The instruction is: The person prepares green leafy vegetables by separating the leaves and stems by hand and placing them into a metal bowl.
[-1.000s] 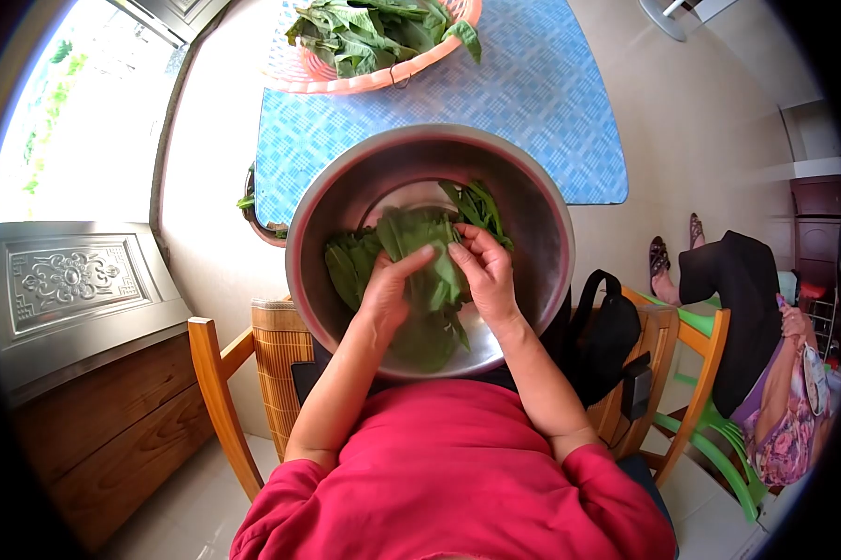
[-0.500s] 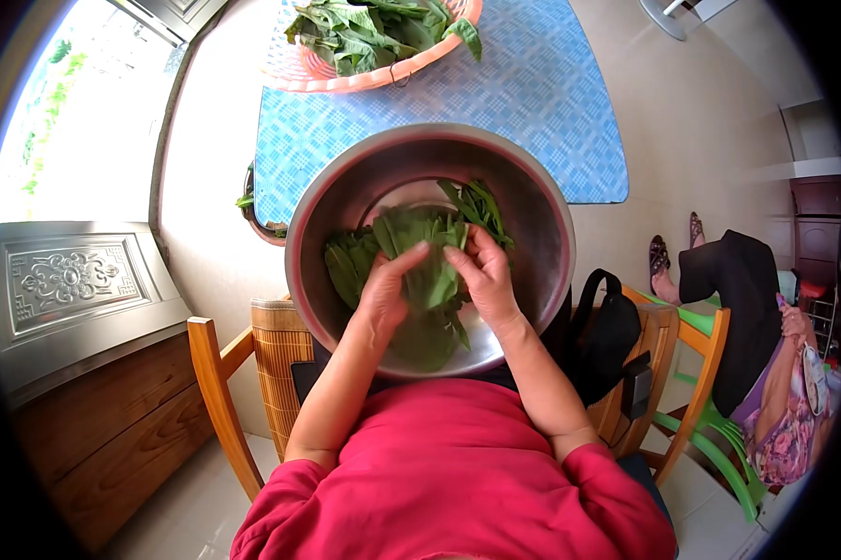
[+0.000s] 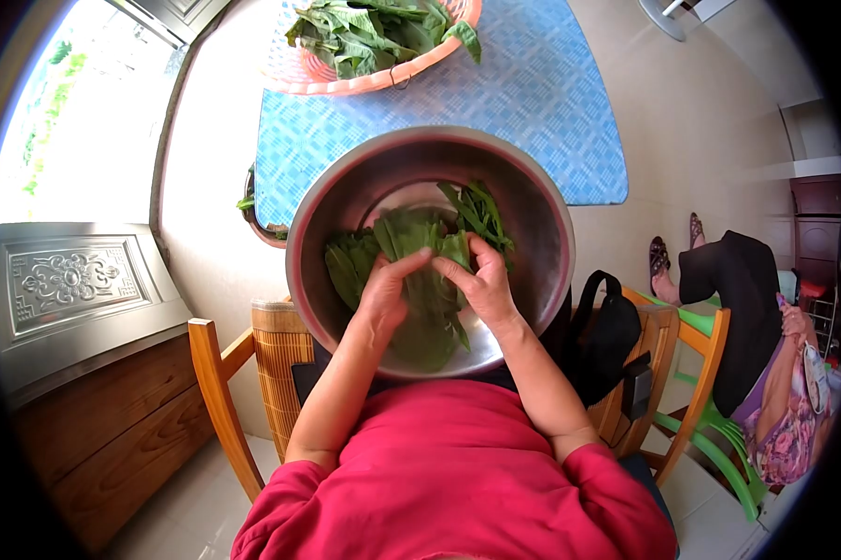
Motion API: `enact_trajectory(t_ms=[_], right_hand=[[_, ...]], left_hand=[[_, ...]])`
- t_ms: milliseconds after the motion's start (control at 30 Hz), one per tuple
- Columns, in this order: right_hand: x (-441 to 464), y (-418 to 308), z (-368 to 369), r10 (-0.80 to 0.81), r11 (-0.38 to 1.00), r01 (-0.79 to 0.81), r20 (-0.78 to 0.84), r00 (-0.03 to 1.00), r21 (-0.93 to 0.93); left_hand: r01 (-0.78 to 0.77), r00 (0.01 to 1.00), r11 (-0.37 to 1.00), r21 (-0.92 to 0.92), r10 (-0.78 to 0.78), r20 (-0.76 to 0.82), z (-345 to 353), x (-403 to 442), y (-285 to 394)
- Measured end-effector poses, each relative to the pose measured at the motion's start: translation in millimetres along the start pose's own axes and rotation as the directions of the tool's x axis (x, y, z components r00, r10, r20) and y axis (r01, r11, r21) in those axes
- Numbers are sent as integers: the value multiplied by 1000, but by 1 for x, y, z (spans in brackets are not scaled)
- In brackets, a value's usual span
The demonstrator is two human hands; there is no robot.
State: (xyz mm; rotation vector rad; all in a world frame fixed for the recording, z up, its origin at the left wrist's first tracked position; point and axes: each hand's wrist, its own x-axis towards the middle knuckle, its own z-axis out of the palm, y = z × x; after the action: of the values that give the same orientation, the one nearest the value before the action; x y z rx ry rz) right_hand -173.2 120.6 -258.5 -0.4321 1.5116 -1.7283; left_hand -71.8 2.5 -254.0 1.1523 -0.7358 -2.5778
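A large metal basin rests at my lap, against the table's near edge. Over it, my left hand pinches a bunch of broad green leaves between thumb and fingers. My right hand grips the right side of the same leaves, its thumb close to my left thumb. More leaves lie at the left inside the basin, and a bundle of thin green stems lies at its upper right. The lower part of the held leaves looks blurred.
A pink basket of leaves stands on the blue patterned table. Beneath the table's left edge is a container with greens. A black bag hangs at my right. Another person sits at the far right.
My right hand has shifted slightly left, towards my left thumb, and its fingers have drawn in on the leaves. My left hand stays nearly in place.
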Motion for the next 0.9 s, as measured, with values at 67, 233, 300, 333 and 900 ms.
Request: enact_trajectory(t_ms=[67, 233, 300, 333, 900], right_hand=[[0, 2, -1, -5, 1000, 5, -3, 1000, -24], [-2, -2, 0, 80, 990, -73, -61, 995, 118], [-1, -3, 2, 25, 996, -20, -59, 998, 83], [-1, -3, 6, -41, 998, 43, -49, 998, 37], [0, -8, 4, -12, 997, 14, -26, 1000, 72]], left_hand=[[13, 1000, 999, -37, -13, 1, 1, 0, 2], [40, 998, 996, -74, -36, 59, 5, -3, 5], [15, 999, 999, -40, -13, 36, 2, -1, 2], [5, 1000, 1000, -23, -5, 23, 1, 0, 1], [19, 1000, 999, -42, -19, -7, -2, 1, 0]])
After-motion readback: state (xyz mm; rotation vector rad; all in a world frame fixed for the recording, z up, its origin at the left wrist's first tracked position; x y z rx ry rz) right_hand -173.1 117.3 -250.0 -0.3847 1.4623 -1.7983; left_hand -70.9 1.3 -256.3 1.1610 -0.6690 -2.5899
